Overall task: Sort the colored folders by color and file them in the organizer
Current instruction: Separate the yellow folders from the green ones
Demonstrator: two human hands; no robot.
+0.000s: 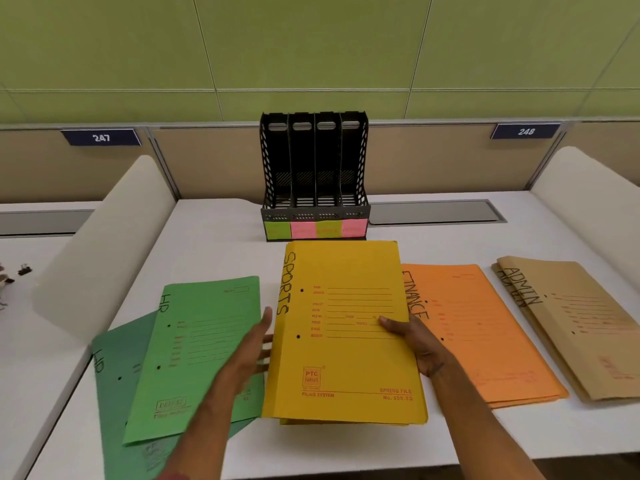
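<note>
Right hand [414, 344] clamped the right edge of the yellow folder stack [343, 334], thumb flat on the top cover, other fingers hidden under it. Left hand [251, 351] was open, fingers spread loosely, at the stack's left spine edge; blurred, so I couldn't tell whether it touched. Stack was matte card, rectangular, "SPORTS" hand-lettered down the spine, red printed form lines, two punch holes; near edge showed several layers. It sat mid-tabletop, far edge just short of the organizer.

Left of it: two green folders [194, 348], same card stock, both marked "HR", fanned and skewed, the lighter one lying on the darker, near the tabletop's front-left edge. Right: orange folders [485, 327] marked "FINANCE", stacked square, partly under the yellow stack's right edge. Further right, near the tabletop's right edge: brown kraft folders [585, 327] marked "ADMIN", two at least, slightly offset.

Organizer [314, 178] stood at the back-centre edge of the white tabletop [214, 230]: black perforated plastic, four upright slots, all without folders. Sticky notes [315, 229] across its front lip ran green, pink, green, pink; writing unreadable. Rounded white dividers [100, 247] flanked the desk.
</note>
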